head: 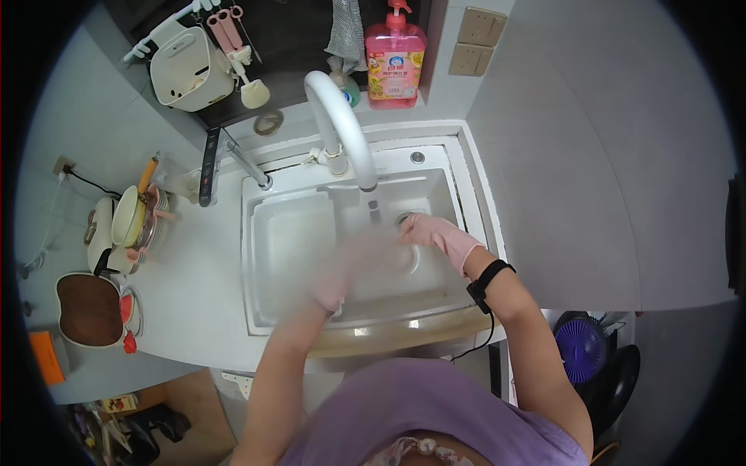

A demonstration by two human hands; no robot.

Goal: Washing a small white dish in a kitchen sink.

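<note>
Both of my hands wear pink rubber gloves and reach into a white sink (396,309). My left hand (333,285) is at the left of the basin; a hazy blur hides its fingers and anything in them. The fingers of my right hand (434,233) are bent and point left, close to the drain (406,217). Between the hands is a pale rounded shape (415,259), too blurred to name; whether either hand grips it I cannot tell. The white faucet (344,125) arches over the basin, its spout above and between the hands. A white rectangular tub (294,218) sits in the sink's left side.
A pink dish soap pump bottle (396,67) stands behind the sink. Left of it hang a white caddy (189,70) and a brush (254,93). A slim dispenser with a control panel (211,169) rises at the sink's left corner. Stacked dishes and pans (134,224) stand further left.
</note>
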